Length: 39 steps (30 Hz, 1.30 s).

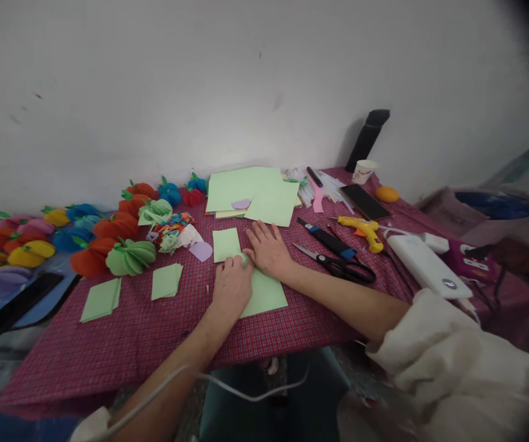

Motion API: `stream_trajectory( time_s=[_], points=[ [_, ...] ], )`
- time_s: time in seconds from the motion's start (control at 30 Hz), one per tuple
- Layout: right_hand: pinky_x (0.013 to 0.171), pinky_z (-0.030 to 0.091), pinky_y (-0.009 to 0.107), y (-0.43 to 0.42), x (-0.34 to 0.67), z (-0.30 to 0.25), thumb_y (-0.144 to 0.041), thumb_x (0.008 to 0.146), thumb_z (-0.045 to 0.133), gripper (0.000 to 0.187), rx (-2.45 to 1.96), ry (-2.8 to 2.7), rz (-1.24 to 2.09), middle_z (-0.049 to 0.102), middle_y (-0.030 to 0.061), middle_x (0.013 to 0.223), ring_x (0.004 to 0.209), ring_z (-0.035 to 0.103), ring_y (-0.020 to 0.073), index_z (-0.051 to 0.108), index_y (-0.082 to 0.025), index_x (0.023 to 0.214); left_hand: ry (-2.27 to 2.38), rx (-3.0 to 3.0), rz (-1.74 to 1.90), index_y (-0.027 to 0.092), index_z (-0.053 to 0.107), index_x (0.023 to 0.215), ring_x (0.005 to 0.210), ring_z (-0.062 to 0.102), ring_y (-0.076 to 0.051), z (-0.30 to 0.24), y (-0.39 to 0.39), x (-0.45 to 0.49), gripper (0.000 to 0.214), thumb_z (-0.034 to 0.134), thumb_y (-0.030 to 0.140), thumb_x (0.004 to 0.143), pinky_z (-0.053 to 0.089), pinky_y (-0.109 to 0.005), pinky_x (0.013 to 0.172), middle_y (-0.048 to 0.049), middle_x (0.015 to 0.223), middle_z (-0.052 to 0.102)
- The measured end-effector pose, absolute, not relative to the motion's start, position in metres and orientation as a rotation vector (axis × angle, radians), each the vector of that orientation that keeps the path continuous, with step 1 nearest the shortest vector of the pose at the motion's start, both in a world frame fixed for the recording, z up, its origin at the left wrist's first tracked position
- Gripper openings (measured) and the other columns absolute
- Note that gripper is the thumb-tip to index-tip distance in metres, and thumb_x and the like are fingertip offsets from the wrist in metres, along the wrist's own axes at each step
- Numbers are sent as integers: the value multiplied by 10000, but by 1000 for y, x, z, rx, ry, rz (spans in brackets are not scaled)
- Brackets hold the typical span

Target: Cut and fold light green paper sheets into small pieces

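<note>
A light green paper sheet [265,295] lies at the table's front edge, partly covered by my hands. My left hand [233,283] is closed, its fingers curled at the sheet's left upper edge, where a bit of the paper looks raised. Flat on the upper part of the sheet rests my right hand [268,248], fingers stretched and spread. Just beyond my left fingers lies a small green paper rectangle [226,243]. Further left are two small stacks of green paper, a nearer stack [164,281] and a farther stack [101,300].
Large green sheets [246,186] lie against the wall. Colourful paper pumpkins [130,256] and paper scraps [171,233] crowd the left. On the right are scissors [338,265], a blue-black cutter [329,239], a yellow glue gun [363,228], a phone [364,201] and a white power bank [425,265].
</note>
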State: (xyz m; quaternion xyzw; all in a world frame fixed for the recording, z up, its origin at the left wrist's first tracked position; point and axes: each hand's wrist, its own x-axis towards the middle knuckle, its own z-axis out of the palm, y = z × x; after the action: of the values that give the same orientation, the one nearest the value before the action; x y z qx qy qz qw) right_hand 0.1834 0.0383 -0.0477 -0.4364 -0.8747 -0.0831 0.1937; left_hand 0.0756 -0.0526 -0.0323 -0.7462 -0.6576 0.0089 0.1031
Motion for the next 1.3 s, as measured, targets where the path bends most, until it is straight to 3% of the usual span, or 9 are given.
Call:
stream_trajectory(
  time_s=[0.33, 0.53, 0.7, 0.87, 1.07, 1.2, 1.3],
  points=[
    [1039, -2, 493, 16, 201, -41, -427, 865, 328, 551, -1191, -2512, -206, 208, 129, 1420, 1317, 73, 251, 308, -132, 1329, -1968, -2218, 27, 223, 493, 1143, 899, 405, -234, -33, -52, 75, 350, 326, 156, 843, 334, -368, 752, -100, 927, 464],
    [1039, -12, 502, -10, 219, -34, -372, 838, 400, 558, -1076, -2605, -230, 193, 117, 1426, 1320, 56, 249, 292, -146, 1336, -1957, -2220, -14, 258, 376, 1260, 894, 413, -231, -33, -53, 75, 420, 335, 183, 849, 333, -356, 744, -92, 918, 465],
    [1039, 3, 512, -31, 231, -30, -368, 814, 447, 563, -1000, -2670, -223, 183, 110, 1430, 1316, 85, 259, 316, -169, 1325, -1954, -2226, -3, 241, 450, 1196, 906, 414, -233, -32, -54, 75, 371, 344, 180, 845, 336, -358, 751, -96, 930, 468],
    [1053, 74, 475, -48, 256, -31, -367, 829, 406, 543, -1008, -2747, -67, 270, 118, 1400, 1305, 154, 232, 335, -133, 1313, -1973, -2214, -10, 264, 389, 1255, 902, 417, -225, -30, -55, 75, 432, 340, 155, 840, 331, -351, 750, -94, 930, 473],
    [1051, 180, 374, -53, 247, -17, -384, 895, 231, 517, -1026, -2730, 226, 293, 99, 1392, 1289, 212, 180, 291, -120, 1336, -1954, -2223, -36, 261, 398, 1241, 906, 411, -225, -30, -57, 74, 398, 354, 201, 850, 324, -349, 758, -93, 937, 469],
    [1039, 202, 374, -40, 221, -26, -419, 894, 217, 543, -1064, -2690, 281, 310, 115, 1381, 1281, 232, 184, 294, -105, 1331, -1946, -2232, -24, 217, 497, 1131, 917, 401, -239, -30, -57, 74, 318, 393, 305, 843, 328, -357, 758, -98, 938, 460],
    [1038, 178, 401, -29, 214, -42, -403, 891, 230, 536, -1173, -2661, 207, 329, 127, 1369, 1277, 242, 203, 307, -98, 1325, -1940, -2231, -38, 238, 444, 1199, 912, 401, -238, -31, -56, 74, 362, 391, 270, 842, 324, -359, 758, -93, 926, 459]
  ],
)
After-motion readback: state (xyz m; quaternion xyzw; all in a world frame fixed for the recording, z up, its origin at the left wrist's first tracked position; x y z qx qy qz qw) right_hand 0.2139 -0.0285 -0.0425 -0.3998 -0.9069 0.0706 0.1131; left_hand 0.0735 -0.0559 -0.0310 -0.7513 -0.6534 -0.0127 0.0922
